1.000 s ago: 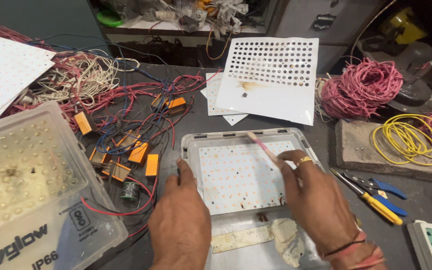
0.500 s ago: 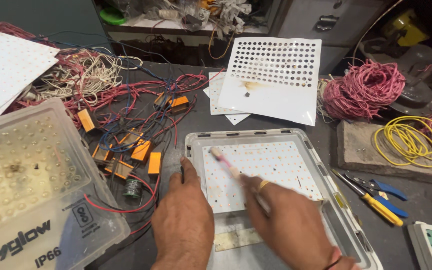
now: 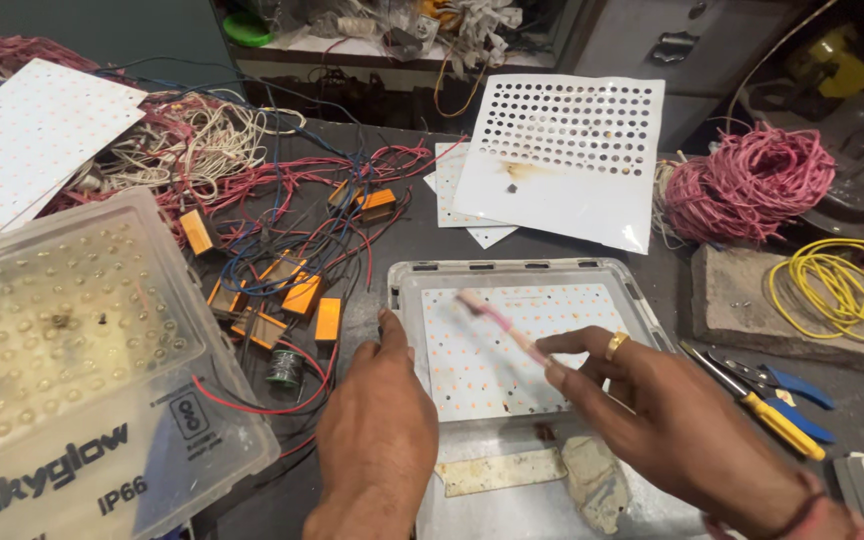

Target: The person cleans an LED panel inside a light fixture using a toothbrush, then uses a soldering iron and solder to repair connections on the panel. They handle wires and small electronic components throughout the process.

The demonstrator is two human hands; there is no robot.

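The right hand (image 3: 682,430) has its fingers clamped on a thin pink brush (image 3: 500,322), whose tip rests on the white dotted board (image 3: 512,345) in the grey tray (image 3: 407,290) — just beyond the fingertips. The left hand (image 3: 377,440), fingers loosely together, steadies the tray's edge. Work looks midway — paste (image 3: 592,480) lies below the board.

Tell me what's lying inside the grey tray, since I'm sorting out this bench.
Inside the grey tray lie a white dotted panel, a pale strip and a crumpled rag. The right hand covers part of the panel; beneath it is hidden.
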